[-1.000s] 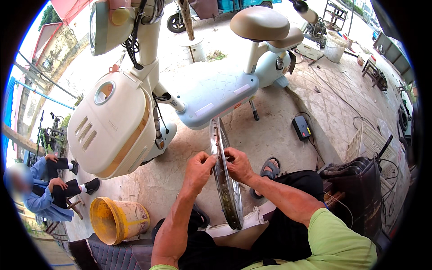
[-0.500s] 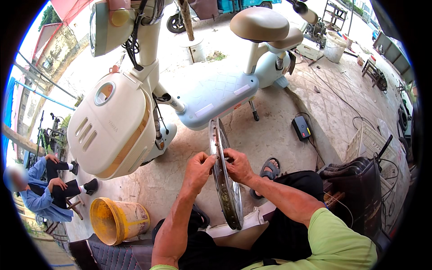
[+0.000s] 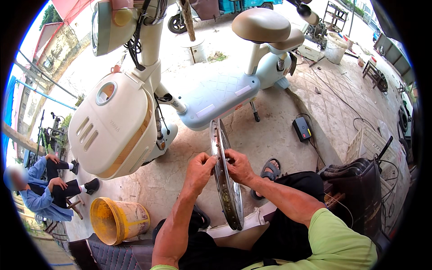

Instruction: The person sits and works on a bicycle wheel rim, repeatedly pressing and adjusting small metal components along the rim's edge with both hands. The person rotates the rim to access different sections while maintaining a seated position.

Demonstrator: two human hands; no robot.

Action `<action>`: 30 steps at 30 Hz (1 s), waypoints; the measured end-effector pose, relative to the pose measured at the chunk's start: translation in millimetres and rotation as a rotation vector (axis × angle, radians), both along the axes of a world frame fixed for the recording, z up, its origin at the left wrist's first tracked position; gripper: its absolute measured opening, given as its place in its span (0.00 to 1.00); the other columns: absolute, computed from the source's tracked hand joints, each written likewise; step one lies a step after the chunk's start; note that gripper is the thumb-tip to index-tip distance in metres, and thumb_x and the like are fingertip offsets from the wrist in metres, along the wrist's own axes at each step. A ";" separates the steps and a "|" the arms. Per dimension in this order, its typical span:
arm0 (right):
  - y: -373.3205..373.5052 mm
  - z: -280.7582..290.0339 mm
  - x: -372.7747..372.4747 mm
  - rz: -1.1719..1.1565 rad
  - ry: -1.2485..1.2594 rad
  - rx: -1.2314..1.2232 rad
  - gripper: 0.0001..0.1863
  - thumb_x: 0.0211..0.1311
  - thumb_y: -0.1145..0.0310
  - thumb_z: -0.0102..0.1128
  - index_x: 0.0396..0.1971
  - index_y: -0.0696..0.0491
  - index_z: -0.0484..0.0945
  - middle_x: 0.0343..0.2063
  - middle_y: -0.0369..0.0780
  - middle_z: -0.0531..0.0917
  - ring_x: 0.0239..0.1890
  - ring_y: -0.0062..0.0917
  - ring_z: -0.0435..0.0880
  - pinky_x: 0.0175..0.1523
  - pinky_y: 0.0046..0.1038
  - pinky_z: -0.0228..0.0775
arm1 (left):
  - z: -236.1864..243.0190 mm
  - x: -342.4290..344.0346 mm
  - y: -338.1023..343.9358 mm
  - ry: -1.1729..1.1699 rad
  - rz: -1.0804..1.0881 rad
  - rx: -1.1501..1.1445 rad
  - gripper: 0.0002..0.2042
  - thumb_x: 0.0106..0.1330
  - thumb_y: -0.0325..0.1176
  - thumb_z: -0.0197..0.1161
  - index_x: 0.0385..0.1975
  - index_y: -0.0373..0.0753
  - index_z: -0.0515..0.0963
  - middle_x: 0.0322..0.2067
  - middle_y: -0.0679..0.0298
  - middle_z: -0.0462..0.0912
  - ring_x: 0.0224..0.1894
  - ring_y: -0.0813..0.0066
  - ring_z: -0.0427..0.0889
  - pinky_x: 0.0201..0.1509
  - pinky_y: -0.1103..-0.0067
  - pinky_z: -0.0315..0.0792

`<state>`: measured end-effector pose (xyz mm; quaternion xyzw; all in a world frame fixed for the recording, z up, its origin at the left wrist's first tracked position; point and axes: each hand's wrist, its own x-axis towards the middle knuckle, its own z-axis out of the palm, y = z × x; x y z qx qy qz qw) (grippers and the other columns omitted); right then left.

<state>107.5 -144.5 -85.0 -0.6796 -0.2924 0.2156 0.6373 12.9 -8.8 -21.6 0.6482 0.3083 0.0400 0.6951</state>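
Observation:
A spoked metal wheel rim (image 3: 227, 198) without a tyre stands upright between my knees, its edge turned toward me and a row of holes along its rusty outer face. My left hand (image 3: 198, 172) is closed at the rim's left side, thumb and forefinger pinched against its outer face. From the other side my right hand (image 3: 240, 168) grips the rim, fingers bent around its edge near the spokes. Both hands are at about the same height, close together. Whether a small part sits between my left fingertips cannot be made out.
Ahead stands a cream and pale-blue electric scooter (image 3: 216, 96). A yellow-stained bucket (image 3: 119, 220) lies tipped at left, near a seated person (image 3: 42, 189) in blue. A black charger box (image 3: 302, 129) with cables is on the concrete at right, near a plastic crate (image 3: 366, 144).
The wheel rim and both hands stay almost in place. My left fingers shift very slightly at the rim, and the whole view drifts a little.

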 end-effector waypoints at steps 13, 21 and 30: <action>0.1 -4.7 0.8 0.013 -0.019 -0.011 0.11 0.65 0.68 0.65 0.41 0.60 0.79 0.37 0.44 0.85 0.36 0.23 0.85 0.41 0.27 0.81 | -1.3 -1.5 0.8 -0.010 -0.007 0.014 0.14 0.70 0.37 0.63 0.24 0.37 0.73 0.21 0.71 0.73 0.23 0.85 0.68 0.26 0.83 0.62; -0.6 -3.6 1.4 0.026 0.029 0.012 0.12 0.66 0.68 0.64 0.43 0.60 0.79 0.37 0.44 0.85 0.37 0.24 0.85 0.41 0.27 0.81 | -3.1 -2.2 -0.1 -0.012 -0.020 0.009 0.14 0.70 0.37 0.63 0.24 0.37 0.73 0.21 0.71 0.73 0.24 0.85 0.68 0.27 0.83 0.63; 0.1 -8.9 0.5 0.006 0.124 0.019 0.11 0.65 0.68 0.64 0.42 0.59 0.80 0.35 0.43 0.85 0.36 0.23 0.85 0.40 0.26 0.80 | -3.9 -2.9 -0.5 -0.009 -0.050 0.010 0.14 0.71 0.37 0.62 0.25 0.37 0.73 0.21 0.71 0.73 0.24 0.85 0.68 0.27 0.83 0.63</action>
